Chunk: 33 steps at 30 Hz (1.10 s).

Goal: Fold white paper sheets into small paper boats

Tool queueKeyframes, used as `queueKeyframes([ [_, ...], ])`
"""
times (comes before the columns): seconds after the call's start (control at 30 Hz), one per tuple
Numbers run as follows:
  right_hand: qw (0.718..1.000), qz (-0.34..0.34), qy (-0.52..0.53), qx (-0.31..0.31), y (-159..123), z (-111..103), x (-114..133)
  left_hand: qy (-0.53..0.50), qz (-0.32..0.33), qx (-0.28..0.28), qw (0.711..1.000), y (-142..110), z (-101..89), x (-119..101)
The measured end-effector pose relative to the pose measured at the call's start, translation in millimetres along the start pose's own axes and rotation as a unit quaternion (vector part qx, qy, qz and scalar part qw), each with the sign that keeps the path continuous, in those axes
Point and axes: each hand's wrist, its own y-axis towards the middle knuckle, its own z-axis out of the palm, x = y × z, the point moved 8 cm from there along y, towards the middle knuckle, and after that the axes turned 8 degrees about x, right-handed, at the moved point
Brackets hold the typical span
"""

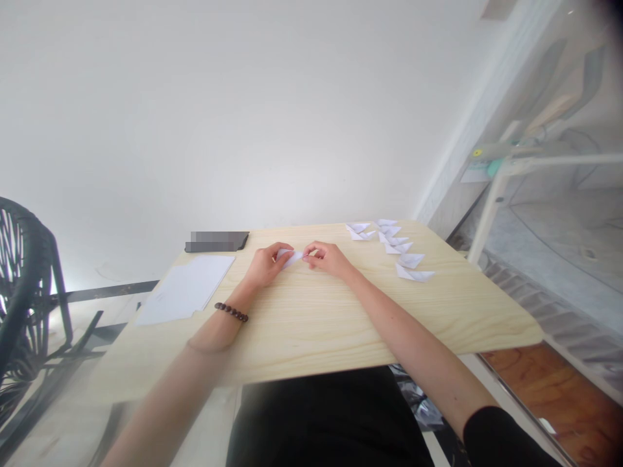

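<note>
Between my two hands is a small piece of folded white paper [293,259], held just above or on the table. My left hand [267,264] grips its left end between thumb and fingers, with a dark bead bracelet [232,312] on the wrist. On the other end, the thumb and fingertips of my right hand [325,257] pinch the paper. Part of the paper is hidden behind the fingers. Over to the right stand several folded white paper boats [415,269] in loose rows.
A stack of white paper sheets [187,288] lies on the left of the wooden table [311,337]. Behind it is a dark flat object [217,242], partly blurred out. A white wall rises behind the table. A woven chair [29,285] stands left, a white metal frame [491,201] right.
</note>
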Motion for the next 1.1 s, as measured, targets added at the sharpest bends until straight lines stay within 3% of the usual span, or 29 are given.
queueKeyframes([
  [0.13,1.0,0.007,0.031,-0.001,1,1,-4,0.002,0.003,-0.001,1.0,0,-0.4,0],
  [0.43,0.999,0.025,-0.019,-0.009,2,0,-5,0.001,0.0,0.009,1.0,0,0.7,2],
  [0.67,0.999,0.022,0.033,-0.006,1,2,-6,-0.015,0.002,0.002,1.0,0,0.9,-1],
  [1.1,0.998,0.001,-0.063,-0.02,1,-3,4,-0.024,0.005,0.021,0.999,0,3.0,-8],
])
